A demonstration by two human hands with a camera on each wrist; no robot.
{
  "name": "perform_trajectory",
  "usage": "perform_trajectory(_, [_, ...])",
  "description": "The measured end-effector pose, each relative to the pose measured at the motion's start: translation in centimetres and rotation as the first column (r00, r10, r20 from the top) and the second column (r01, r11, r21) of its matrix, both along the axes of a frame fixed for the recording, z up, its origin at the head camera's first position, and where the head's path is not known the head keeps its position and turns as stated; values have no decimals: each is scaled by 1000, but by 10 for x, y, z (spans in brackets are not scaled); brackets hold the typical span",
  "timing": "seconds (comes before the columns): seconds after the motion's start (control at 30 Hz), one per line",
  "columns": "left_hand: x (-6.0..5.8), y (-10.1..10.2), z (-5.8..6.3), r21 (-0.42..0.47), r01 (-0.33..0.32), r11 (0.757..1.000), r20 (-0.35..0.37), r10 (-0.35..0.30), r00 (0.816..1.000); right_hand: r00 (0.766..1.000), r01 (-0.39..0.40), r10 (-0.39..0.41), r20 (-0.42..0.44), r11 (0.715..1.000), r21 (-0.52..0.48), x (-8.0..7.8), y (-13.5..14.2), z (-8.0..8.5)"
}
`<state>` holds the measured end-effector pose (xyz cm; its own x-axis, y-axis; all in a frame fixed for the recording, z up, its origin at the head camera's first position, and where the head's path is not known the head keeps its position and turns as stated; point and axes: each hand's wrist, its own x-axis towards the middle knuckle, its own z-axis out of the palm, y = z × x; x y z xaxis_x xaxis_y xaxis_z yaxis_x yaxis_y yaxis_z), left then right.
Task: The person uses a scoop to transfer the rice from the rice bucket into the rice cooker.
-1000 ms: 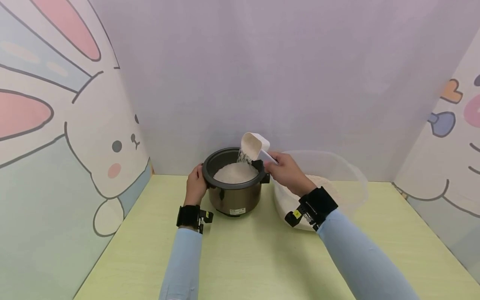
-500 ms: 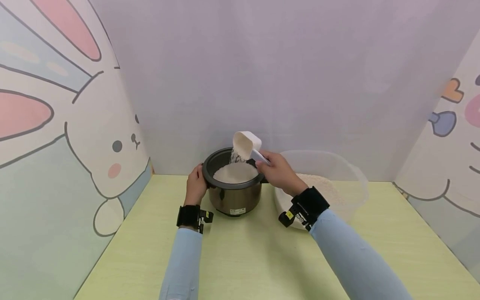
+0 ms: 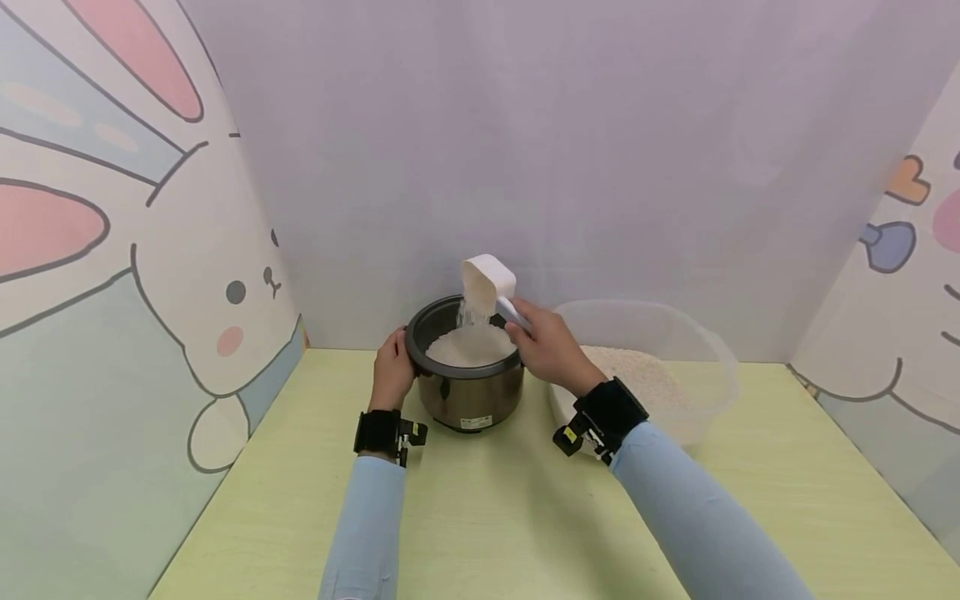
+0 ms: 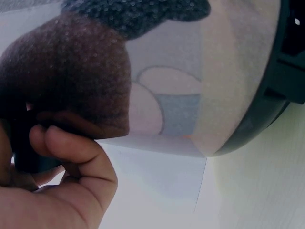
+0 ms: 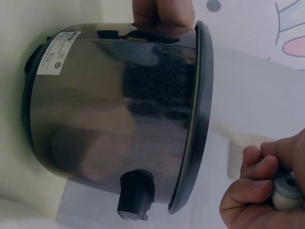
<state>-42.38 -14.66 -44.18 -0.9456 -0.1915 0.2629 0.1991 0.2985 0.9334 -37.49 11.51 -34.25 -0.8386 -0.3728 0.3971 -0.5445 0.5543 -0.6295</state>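
A dark brown rice cooker [image 3: 468,398] without a lid stands upright on the table, and pale rice [image 3: 468,348] lies heaped inside. My left hand [image 3: 392,371] grips its left side; the left wrist view shows bent fingers [image 4: 76,148] around the black side handle [image 4: 26,152]. Over the pot's back right part, my right hand [image 3: 551,346] holds a white measuring scoop [image 3: 491,279] by its handle. The scoop is tipped left, with grains falling from its mouth into the cooker. In the right wrist view, curled fingers [image 5: 257,171] wrap the scoop's handle end [image 5: 286,191].
Right of the cooker sits a clear plastic tub [image 3: 723,367] with more rice [image 3: 641,379], partly behind my right wrist. A pale wall [image 3: 600,167] rises close behind. Cartoon panels [image 3: 225,333] flank the light green table [image 3: 480,517].
My right hand has moved left with the scoop and tilted it further, rice pouring throughout. More of the tub's rice shows now. The left hand and cooker have stayed put.
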Motion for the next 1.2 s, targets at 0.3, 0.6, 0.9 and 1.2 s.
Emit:
perform_trajectory(0.3, [-1,0,-2,0,0,1000,3,0,1000,996,-9,14,-86,998,58,1,-2,1])
perform_trajectory(0.6, [0,-1,-2,7,-9,1000,7,9,1000,981,-17,57,-187,978,209,0,3,-5])
perform_trajectory(0.9, [-3,-2,-3,-1,1,1000,14,-1,1000,979,27,57,-196,916,399,1,8,-15])
perform_trajectory(1.2, [-3,0,-2,19,8,1000,14,-8,1000,979,0,80,-186,920,392,3,19,-16])
